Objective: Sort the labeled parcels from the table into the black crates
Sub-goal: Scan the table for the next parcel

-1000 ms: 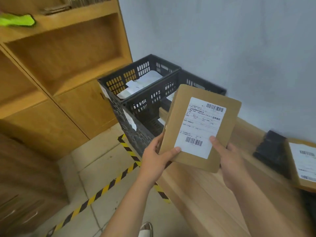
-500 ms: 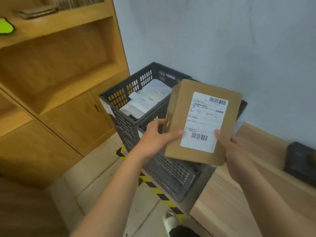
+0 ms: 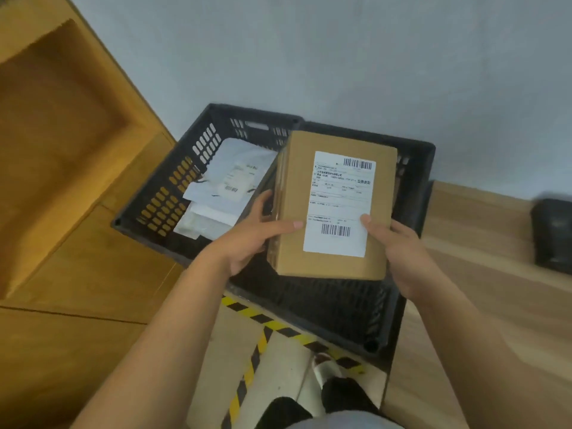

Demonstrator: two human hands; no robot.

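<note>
Left hand (image 3: 250, 243) and right hand (image 3: 399, 252) still grip the parcel (image 3: 332, 205), now over the right crate (image 3: 325, 308).

Matt cardboard parcel (image 3: 332, 205) (white paper label (image 3: 340, 205)), black plastic crate (image 3: 161, 193)

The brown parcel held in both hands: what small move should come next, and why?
Probably lower it straight down into the right crate and let go. The brown parcel, label up, is held by the left hand and right hand above that crate; the left crate holds white mailers.
</note>
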